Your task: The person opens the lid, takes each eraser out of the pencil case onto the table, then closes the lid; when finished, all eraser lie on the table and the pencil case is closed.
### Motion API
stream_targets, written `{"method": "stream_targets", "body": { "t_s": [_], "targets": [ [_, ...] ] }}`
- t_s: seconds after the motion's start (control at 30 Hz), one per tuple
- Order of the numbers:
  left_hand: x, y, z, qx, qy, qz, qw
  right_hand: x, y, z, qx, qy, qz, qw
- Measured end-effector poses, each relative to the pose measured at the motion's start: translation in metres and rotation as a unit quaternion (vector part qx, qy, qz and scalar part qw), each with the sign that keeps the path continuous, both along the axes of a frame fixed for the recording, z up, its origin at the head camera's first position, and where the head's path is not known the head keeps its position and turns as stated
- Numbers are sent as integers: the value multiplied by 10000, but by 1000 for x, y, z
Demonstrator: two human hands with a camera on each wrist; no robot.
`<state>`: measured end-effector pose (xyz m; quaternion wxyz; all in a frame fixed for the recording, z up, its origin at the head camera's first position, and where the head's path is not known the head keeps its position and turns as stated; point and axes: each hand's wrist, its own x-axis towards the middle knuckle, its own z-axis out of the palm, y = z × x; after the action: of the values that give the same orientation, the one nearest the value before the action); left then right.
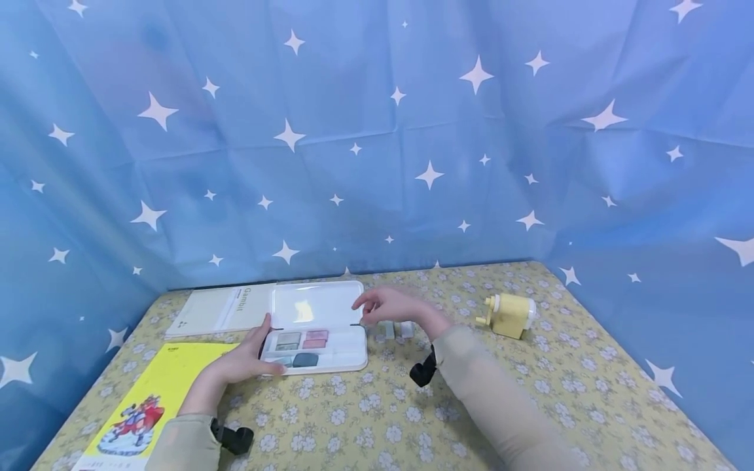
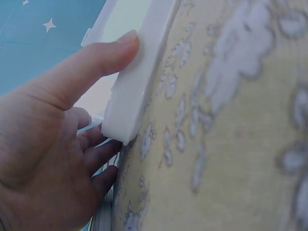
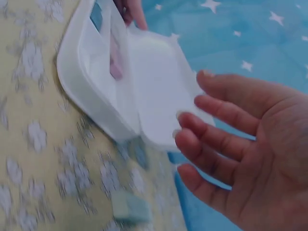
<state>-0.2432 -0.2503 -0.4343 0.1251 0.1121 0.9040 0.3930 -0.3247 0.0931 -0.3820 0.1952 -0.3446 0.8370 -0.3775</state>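
Note:
A white paint box lies on the table with its lid raised at the back. Inside sit grey, pink and dark colour blocks. My left hand holds the box's left end; in the left wrist view its thumb lies on the white side, with the other fingers curled by the end. My right hand hovers near the lid's right edge, fingers loosely bent, nothing in them. Below it on the cloth stand small pale blocks, one light green in the right wrist view.
A white pad lies behind and left of the box. In front of it is a yellow booklet with a printed figure. Over to the right stands a yellow pencil sharpener with a crank. A starry blue curtain closes off the back.

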Motion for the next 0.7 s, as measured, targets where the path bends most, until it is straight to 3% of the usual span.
{"method": "stream_targets", "body": {
  "t_s": [0.13, 0.33, 0.7],
  "targets": [
    [0, 0, 1, -28, -9, 25, 10000, -1, -19, 0, 97, -208, 364, 9991],
    [0, 0, 1, -49, -18, 45, 10000, -2, -43, -6, 419, -142, 604, 9972],
    [-1, 0, -1, -47, -9, 47, 10000, -1, -72, -11, 937, 112, 614, 9936]
  ]
}}
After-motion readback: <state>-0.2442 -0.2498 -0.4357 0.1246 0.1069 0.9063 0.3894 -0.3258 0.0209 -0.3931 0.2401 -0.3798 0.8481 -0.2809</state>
